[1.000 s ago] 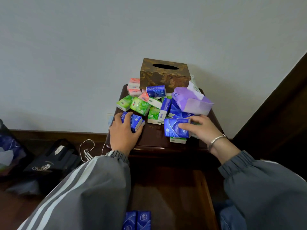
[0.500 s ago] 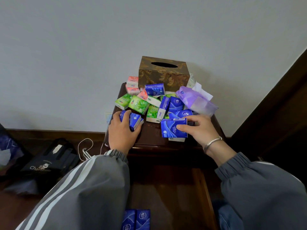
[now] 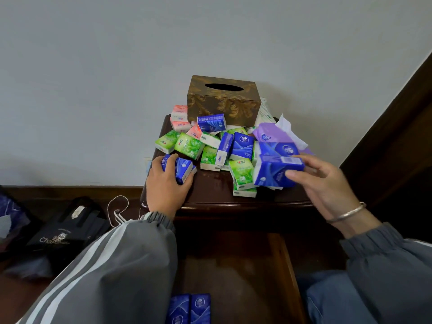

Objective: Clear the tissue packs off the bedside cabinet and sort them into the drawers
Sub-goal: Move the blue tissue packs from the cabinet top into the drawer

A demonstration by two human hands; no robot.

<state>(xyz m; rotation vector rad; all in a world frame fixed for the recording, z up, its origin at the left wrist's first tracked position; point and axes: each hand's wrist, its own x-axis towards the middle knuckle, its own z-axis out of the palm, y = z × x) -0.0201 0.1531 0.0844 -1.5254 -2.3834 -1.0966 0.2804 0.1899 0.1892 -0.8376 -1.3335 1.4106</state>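
Left hand (image 3: 167, 185) grips a blue pack (image 3: 181, 168) on the cabinet (image 3: 210, 190); right hand (image 3: 327, 183) grips a lifted blue pack (image 3: 275, 169)

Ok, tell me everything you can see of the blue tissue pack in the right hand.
The blue tissue pack is a small soft block in glossy blue wrap with paler swirl lines, a round white logo near its upper right and white at its left end. It is lifted and tilted above the front right of the cabinet top, in front of the purple pack. The right hand pinches it, fingers along its top edge and thumb on the lower front. Below it stands a green pack; contact between them is unclear.
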